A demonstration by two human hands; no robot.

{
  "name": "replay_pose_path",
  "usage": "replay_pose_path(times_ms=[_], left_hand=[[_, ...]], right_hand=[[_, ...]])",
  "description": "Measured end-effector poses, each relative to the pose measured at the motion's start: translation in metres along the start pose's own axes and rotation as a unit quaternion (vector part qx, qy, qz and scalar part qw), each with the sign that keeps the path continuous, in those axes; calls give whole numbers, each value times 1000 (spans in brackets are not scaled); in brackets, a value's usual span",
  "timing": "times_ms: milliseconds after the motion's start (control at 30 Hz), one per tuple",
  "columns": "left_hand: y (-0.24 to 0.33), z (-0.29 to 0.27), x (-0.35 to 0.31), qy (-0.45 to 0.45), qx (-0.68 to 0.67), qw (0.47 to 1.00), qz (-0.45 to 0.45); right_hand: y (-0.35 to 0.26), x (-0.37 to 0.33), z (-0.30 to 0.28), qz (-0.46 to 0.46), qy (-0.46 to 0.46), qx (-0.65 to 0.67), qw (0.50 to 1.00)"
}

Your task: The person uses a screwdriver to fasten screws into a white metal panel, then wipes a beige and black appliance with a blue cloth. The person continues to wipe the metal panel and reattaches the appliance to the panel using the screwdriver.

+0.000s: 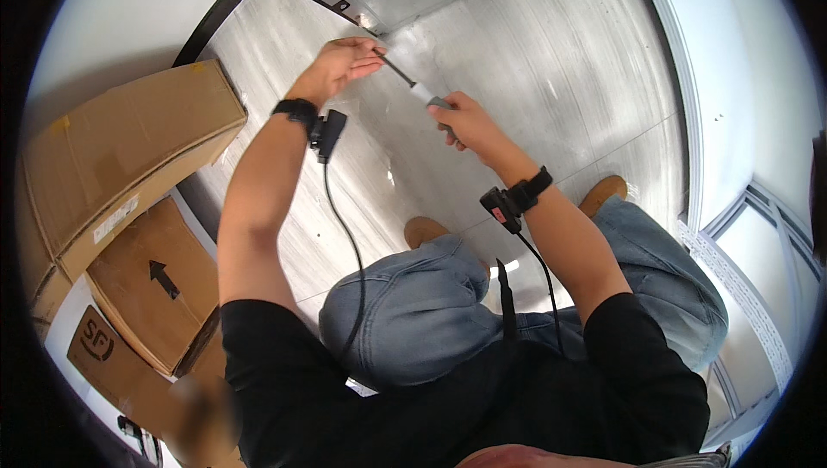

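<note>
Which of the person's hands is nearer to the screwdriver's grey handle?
The right hand: it grips the handle. The left hand is farther off, by the far end of the shaft.

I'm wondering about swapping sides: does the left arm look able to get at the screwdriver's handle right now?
Probably not freely: the left grip is nearby, at the far end of the shaft, but the right grip is wrapped around the handle, leaving only part exposed.
</note>
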State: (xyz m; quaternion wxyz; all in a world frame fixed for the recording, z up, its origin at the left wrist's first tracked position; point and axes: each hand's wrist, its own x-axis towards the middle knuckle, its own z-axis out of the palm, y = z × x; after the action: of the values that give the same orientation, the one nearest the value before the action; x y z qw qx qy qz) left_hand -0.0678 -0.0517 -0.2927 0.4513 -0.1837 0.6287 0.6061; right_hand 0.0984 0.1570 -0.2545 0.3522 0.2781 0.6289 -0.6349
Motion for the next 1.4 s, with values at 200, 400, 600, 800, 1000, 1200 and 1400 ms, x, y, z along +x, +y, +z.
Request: replay_pose_path(times_ms=[200, 400, 600, 800, 1000, 1200, 1400], left_hand=[[14, -55, -6, 47, 70, 996, -9], [-48, -12, 27, 73, -159, 983, 54], [-57, 24, 37, 64, -246, 965, 64], [-56, 33, 36, 125, -241, 960, 70], [-50, 34, 39, 167, -240, 953, 75], [-49, 38, 44, 191, -242, 948, 72], [-47, 38, 45, 199, -240, 947, 75]], right_hand=[[-7, 26, 42, -18, -41, 30, 999], [31, 39, 31, 28, -22, 93, 995], [55, 46, 30, 44, -19, 159, 986], [52, 51, 35, 55, -54, 179, 981], [42, 53, 40, 64, -53, 203, 976], [41, 56, 39, 73, -58, 197, 976], [40, 60, 38, 74, -62, 205, 974]])
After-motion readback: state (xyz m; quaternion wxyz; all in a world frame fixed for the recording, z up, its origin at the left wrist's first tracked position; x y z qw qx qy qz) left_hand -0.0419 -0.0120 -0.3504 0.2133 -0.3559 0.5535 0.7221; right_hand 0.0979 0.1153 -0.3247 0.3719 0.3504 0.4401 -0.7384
